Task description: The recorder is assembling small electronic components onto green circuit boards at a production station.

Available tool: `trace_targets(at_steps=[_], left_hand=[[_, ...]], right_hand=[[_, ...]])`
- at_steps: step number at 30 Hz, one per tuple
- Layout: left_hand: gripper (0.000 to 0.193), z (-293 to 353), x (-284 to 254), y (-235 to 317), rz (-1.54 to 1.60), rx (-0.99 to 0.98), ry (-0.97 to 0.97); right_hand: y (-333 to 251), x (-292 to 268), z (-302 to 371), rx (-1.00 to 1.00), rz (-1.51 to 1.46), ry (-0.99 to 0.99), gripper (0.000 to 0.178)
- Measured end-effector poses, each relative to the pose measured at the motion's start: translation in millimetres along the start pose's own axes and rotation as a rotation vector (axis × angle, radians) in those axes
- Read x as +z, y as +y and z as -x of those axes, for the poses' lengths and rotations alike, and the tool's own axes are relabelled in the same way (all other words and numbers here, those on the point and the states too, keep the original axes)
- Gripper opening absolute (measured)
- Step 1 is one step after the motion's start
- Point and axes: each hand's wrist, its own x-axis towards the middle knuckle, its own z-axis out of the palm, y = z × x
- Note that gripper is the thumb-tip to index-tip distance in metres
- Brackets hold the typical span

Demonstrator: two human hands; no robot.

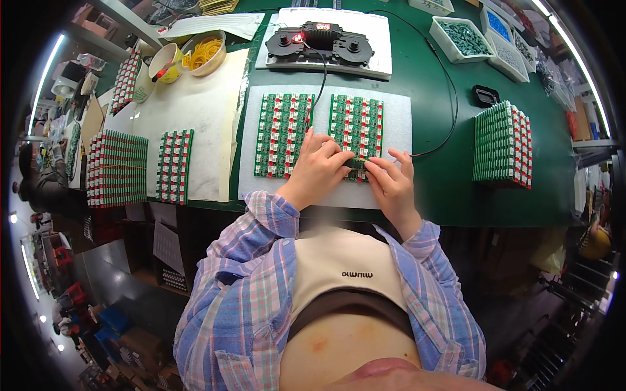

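Two green circuit board panels lie side by side on a white foam sheet [248, 182], both carrying rows of white and red parts. Over the near edge of the left panel [274, 137] and the gap rests my left hand [316, 171], fingers closed; a thin black lead [324, 75] with a reddish end runs into it. My right hand [394, 189] is at the near edge of the right panel [356, 124], fingers bent around a second lead [430, 151] with a red end. The fingertips of both hands meet at this panel's lower rows and hide what they touch.
Behind the foam, a black twin-reel device [319, 44] with a lit red light sits on a white board [381, 39]. Stacked panels stand left [117, 169] and right [502, 144]. Bins of small parts [463, 39] are far right; a bowl of yellow bands [205, 53] is far left.
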Motion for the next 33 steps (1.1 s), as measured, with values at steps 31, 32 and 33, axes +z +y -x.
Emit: trace_targets(at_steps=[31, 32, 33], left_hand=[[0.024, -13, -5, -6, -0.022, 0.071, 0.009], [0.024, -17, -5, -8, -0.010, 0.066, 0.016], [0.024, -20, -5, -10, 0.001, 0.062, 0.023]], right_hand=[[8, -2, -21, 0.073, -0.159, -0.023, 0.018], [11, 0, -24, 0.074, -0.160, -0.018, 0.018], [14, 1, -27, 0.075, -0.160, -0.014, 0.019]])
